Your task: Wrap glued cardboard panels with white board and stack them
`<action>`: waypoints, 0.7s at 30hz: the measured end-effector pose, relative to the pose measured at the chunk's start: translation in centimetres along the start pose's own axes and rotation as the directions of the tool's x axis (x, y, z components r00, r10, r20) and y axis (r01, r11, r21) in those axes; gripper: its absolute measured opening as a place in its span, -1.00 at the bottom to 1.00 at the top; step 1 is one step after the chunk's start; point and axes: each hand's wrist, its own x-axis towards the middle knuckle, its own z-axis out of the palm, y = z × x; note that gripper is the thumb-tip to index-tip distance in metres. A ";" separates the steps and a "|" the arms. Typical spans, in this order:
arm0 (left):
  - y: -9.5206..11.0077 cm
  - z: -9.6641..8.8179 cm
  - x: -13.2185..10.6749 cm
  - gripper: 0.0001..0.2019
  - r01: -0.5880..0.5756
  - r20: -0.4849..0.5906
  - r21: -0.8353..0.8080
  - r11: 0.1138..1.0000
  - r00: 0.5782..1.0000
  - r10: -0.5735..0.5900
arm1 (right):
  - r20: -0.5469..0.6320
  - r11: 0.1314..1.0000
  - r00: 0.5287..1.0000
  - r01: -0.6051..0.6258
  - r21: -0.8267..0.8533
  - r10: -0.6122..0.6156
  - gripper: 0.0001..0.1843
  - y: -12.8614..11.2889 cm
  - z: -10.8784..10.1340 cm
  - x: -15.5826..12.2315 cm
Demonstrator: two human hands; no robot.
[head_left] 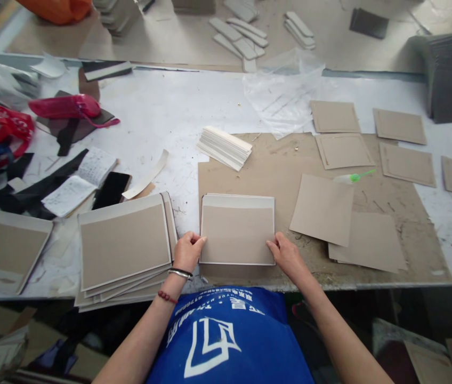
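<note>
In front of me lies a beige rectangular panel with a pale band along its top and thin white edges. My left hand pinches its left edge, thumb on top. At the opposite side my right hand grips the right edge between thumb and fingers. A brown sheet of board lies beneath the panel. Just left of my left hand is a stack of similar, larger panels. To the right, plain beige sheets overlap one another. The undersides of the held panel are hidden.
Pale strips are piled beyond the panel. A green-tipped bottle lies near several small beige pieces. At left are a phone, an open notebook and a pink pouch. Dark stacked pieces stand back right.
</note>
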 end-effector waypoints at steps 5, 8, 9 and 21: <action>-0.1 0.1 -0.1 -0.81 -0.012 -0.029 0.005 1.000 1.000 0.012 | -0.021 1.000 1.000 0.000 -0.021 -0.001 -0.81 0.1 0.2 0.0; 0.0 0.2 -0.2 -0.81 -0.003 -0.032 0.018 1.000 0.999 0.003 | -0.032 1.000 0.999 0.009 -0.009 -0.009 -0.81 0.1 0.3 0.0; 0.1 0.2 -0.2 -0.81 -0.001 -0.031 0.021 1.000 1.000 0.001 | -0.036 1.000 0.999 0.009 -0.006 -0.009 -0.82 0.1 0.3 0.0; 0.1 0.1 -0.2 -0.79 -0.017 -0.035 0.046 0.999 0.999 0.019 | -0.031 1.000 0.999 -0.022 0.000 0.022 -0.83 -0.7 -0.4 -0.3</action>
